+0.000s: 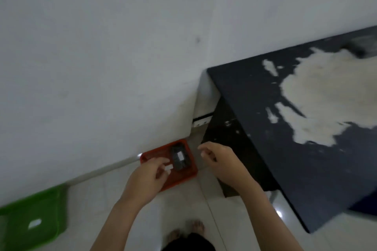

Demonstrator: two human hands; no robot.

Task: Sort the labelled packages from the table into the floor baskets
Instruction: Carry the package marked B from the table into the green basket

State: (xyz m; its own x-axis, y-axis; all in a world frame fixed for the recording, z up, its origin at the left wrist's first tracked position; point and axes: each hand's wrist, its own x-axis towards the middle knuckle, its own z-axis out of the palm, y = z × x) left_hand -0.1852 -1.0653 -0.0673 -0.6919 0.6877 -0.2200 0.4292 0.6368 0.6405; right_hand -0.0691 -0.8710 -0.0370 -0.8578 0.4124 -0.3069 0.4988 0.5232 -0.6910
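Observation:
A red basket (184, 177) stands on the floor against the wall, beside the table's end. Inside it lies a dark package (179, 162) with a white label. My left hand (144, 179) hovers over the near left part of this basket with its fingers loosely curled. A small white tag (169, 167) shows right at its fingertips, and I cannot tell whether the fingers hold it. My right hand (220, 159) hangs to the right of the basket, fingers apart and holding nothing. A green basket (51, 195) sits at the lower left with a white-labelled item (34, 223) inside.
The black table (265, 108), with a large worn pale patch, fills the right side, and its dark end panel drops to the floor next to my right hand. A white wall runs behind the baskets. Pale floor tiles and my bare feet (187, 230) are below.

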